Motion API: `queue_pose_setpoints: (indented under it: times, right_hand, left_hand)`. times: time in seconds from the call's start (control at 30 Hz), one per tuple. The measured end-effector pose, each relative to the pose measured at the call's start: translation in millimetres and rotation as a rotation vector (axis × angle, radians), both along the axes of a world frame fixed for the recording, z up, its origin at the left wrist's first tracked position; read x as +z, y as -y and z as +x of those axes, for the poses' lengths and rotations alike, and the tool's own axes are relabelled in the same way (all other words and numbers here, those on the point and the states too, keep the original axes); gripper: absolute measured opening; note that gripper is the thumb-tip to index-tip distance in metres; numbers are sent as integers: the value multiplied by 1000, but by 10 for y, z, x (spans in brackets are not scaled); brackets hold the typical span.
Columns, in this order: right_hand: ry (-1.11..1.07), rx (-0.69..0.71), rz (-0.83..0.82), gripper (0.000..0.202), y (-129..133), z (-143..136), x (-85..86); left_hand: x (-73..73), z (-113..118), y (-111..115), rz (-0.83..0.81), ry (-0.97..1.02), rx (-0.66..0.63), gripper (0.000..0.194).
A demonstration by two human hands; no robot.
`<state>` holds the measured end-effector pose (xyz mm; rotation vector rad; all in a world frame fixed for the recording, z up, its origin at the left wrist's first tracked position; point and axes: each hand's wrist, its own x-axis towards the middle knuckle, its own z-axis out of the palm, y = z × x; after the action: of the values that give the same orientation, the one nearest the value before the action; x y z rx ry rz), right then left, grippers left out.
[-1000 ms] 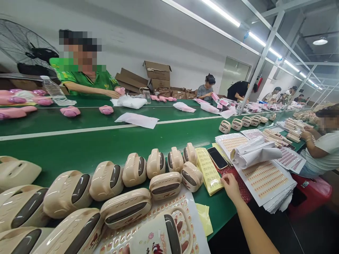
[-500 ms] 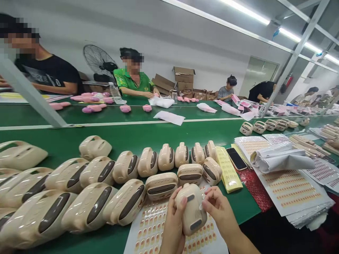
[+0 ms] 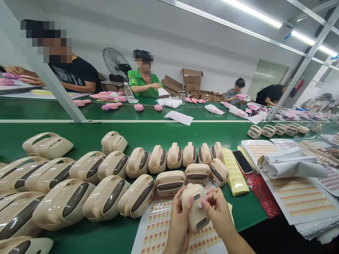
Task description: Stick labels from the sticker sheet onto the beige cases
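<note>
My left hand (image 3: pixel 180 218) is wrapped round the left side of a cream plastic casing (image 3: pixel 196 211), whose face with two dark grey oval pads points up toward me. My right hand (image 3: pixel 218 211) pinches a small whitish piece against the casing's right side; that piece is mostly hidden by the fingertips. Beneath both hands lies a white sheet of oval red-and-yellow stickers (image 3: pixel 156 225). Just beyond the casing stand similar cream casings with dark panels, one (image 3: pixel 171 181) close behind my left hand.
Rows of cream casings (image 3: pixel 107 197) fill the left. To the right lie a yellow sticker sheet (image 3: pixel 234 173), a phone (image 3: pixel 243 161), red bubble wrap (image 3: pixel 262 194) and sticker sheets (image 3: pixel 302 192). Across the green table (image 3: pixel 217 132), several people sit or bend over pink items.
The view has shifted left, so things appear farther right. My right fingertips have come in against the casing's face. Across the table, the person in green has raised a hand with white material.
</note>
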<state>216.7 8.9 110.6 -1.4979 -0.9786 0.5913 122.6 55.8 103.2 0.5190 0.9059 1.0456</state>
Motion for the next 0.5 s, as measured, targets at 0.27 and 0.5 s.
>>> queue_pose_setpoints:
  times: [0.27,0.5]
  right_hand:
    - [20,-169,145,27,55,90,-31]
    - [-280,183,-275,46,20,307,-361]
  left_hand:
    - [74,-50,12,-59,70,7,61]
    - [-21,-154,138,-96,254,-259,76]
